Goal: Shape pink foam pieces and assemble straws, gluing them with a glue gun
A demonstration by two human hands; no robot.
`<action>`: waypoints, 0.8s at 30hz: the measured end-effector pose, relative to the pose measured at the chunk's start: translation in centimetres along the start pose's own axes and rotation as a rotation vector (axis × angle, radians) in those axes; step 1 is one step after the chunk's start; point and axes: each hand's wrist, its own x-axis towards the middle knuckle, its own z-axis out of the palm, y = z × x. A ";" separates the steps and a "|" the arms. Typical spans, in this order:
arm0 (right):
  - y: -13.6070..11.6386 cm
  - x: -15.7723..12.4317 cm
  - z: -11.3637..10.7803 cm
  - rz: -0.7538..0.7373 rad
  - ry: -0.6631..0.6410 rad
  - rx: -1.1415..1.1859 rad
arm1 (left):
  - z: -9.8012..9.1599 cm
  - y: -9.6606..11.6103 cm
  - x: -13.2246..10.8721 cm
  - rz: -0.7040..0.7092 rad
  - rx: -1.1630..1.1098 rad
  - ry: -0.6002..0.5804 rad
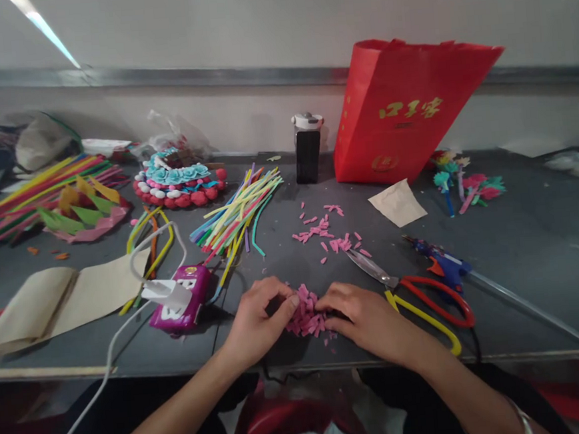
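Note:
A small heap of short pink cut pieces (307, 314) lies near the table's front edge, between my two hands. My left hand (260, 316) rests at the heap's left side, thumb and forefinger tips brought together in a loop; whatever they hold is hidden. On the other side, my right hand (360, 315) touches the heap with bent fingers and thumb apart. More pink scraps (321, 231) are scattered farther back. Just beyond my right hand lie scissors (385, 280), blades pointing toward those scraps, with one red and one yellow handle.
Left of my hands sit a purple power strip (190, 295) with a white plug and cord, an open notebook (65, 301) and coloured strips (241, 211). A glue gun (444, 265) lies right. Behind stand a dark bottle (307, 152) and a red bag (406, 114).

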 end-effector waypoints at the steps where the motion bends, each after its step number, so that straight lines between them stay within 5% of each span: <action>1: 0.1 0.0 -0.1 0.006 -0.005 0.026 | 0.0 0.0 0.0 -0.010 -0.003 -0.004; 13: 0.1 0.9 0.9 -0.086 0.039 -0.141 | 0.3 0.7 1.4 -0.101 0.028 -0.014; 19: 0.1 1.4 -0.8 -0.005 0.259 0.159 | 0.3 3.2 4.3 0.035 0.059 -0.126; 24: 0.0 2.3 -0.9 0.012 0.447 0.248 | 0.4 2.7 4.4 0.018 0.054 -0.109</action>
